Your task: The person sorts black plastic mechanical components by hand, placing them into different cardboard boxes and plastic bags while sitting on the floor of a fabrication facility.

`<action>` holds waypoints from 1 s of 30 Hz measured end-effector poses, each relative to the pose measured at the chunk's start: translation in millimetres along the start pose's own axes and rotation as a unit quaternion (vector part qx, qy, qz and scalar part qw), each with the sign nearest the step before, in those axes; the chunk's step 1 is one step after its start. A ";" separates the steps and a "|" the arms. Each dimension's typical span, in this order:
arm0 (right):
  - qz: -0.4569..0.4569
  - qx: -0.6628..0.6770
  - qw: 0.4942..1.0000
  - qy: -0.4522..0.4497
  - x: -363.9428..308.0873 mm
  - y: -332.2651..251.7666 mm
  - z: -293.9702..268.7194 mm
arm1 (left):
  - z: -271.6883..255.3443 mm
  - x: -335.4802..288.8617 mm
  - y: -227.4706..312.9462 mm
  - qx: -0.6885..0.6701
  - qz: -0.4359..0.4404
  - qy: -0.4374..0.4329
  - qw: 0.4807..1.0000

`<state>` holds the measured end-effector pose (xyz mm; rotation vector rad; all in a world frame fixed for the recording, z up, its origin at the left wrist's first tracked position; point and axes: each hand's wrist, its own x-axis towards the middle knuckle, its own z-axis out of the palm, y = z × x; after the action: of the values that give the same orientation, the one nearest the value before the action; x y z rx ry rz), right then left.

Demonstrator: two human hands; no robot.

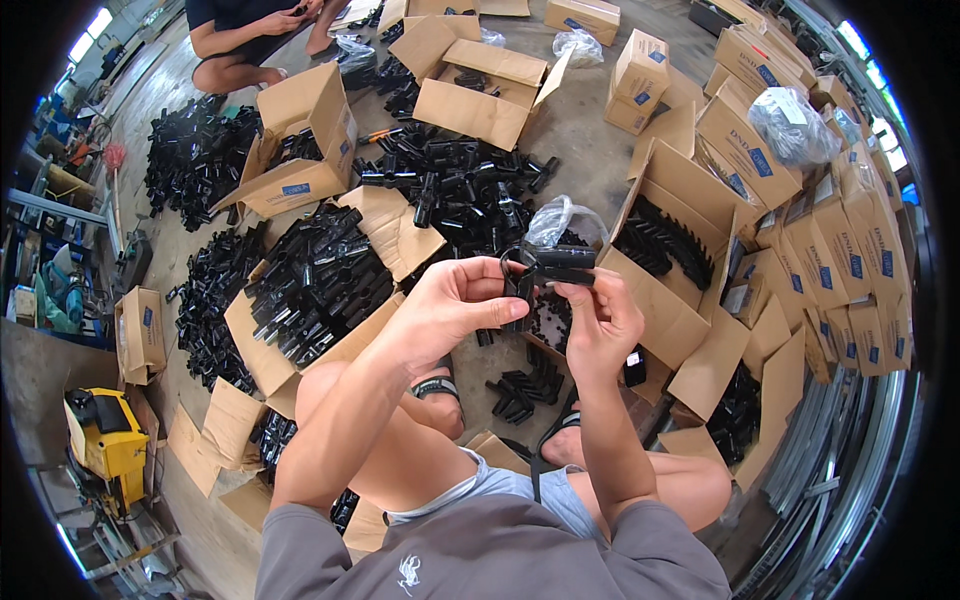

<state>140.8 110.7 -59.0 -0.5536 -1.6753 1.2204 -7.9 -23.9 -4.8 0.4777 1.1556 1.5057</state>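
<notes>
In front of me, both hands hold a glossy black tubular part (562, 257), which seems to have a short leg going down. My left hand (440, 312) pinches its lower left portion between thumb and fingers. The fingers of my right hand (603, 318) close on its right end from below. Whether this is one piece or two joined together, I cannot tell. Beneath my hands, a clear plastic bag (562, 218) and a box of small black pieces (550, 322) are partly hidden. Between my feet lie several similar black parts (525, 388).
An open carton (660, 305) at right holds black parts in rows. At left stands a carton full of black parts (318, 285), near loose heaps (205, 150). Stacked cartons (820, 260) line the right. A yellow machine (105, 450) stands left. Another person (250, 40) crouches at the far left.
</notes>
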 end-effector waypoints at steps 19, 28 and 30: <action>0.128 0.243 0.961 -0.027 3.1 -4.7 4.3 | 6.8 4.2 -15.9 0.050 0.079 0.029 0.995; 0.204 0.291 0.933 -0.054 12.8 -14.6 1.4 | 8.9 6.4 -15.0 0.067 0.097 0.025 0.993; 0.210 0.285 0.933 -0.056 12.8 -15.0 -1.0 | 11.0 4.7 -11.5 0.065 0.090 0.026 0.993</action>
<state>138.6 115.2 -39.9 -0.4925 -1.2253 1.9917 5.6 -16.4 -11.1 0.6488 1.2838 1.6115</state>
